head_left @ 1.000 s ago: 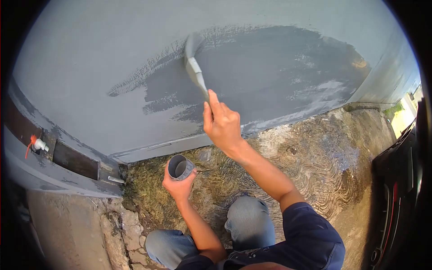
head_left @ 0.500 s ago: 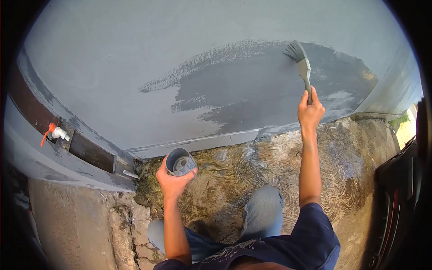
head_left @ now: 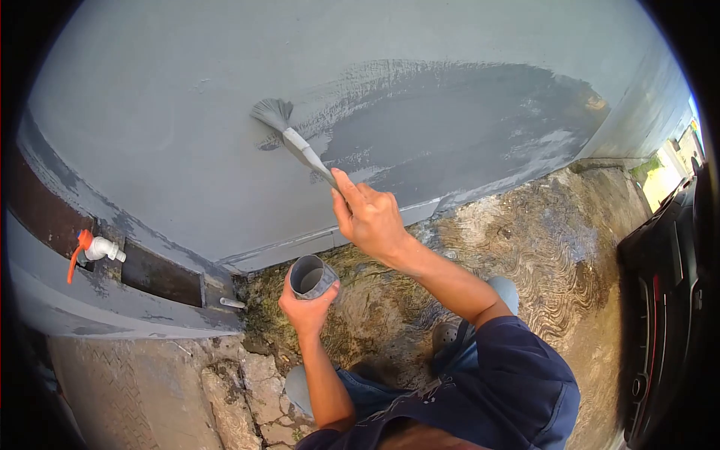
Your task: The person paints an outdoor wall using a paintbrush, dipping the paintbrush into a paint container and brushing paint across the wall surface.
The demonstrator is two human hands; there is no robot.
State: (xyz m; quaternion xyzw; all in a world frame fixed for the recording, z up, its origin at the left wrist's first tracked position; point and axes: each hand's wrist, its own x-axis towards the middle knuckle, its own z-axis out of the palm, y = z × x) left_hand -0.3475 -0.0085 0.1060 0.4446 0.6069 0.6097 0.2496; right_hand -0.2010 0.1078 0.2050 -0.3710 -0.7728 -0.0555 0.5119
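Note:
A paintbrush (head_left: 304, 150) with a pale ferrule and splayed grey bristles is gripped by its handle in my right hand (head_left: 373, 219). Its bristles meet the wall (head_left: 187, 150) at the left end of a darker wet grey paint patch (head_left: 450, 127). Lower down, my left hand (head_left: 307, 304) is wrapped round a grey paint-smeared cup (head_left: 313, 277), held upright over the ground. Some grey paint shows inside the cup, though how much I cannot tell.
On the left, a white tap with an orange handle (head_left: 94, 246) sticks out beside a dark recess (head_left: 161, 274). A short white pipe (head_left: 232, 303) pokes out below. Rough, stained concrete (head_left: 555, 247) lies underfoot. A black vehicle (head_left: 664, 300) stands at the right.
My right hand has swept the paintbrush leftward across the wall, from the right part of the dark patch to its left end. The cup stays in my left hand. The view has shifted slightly.

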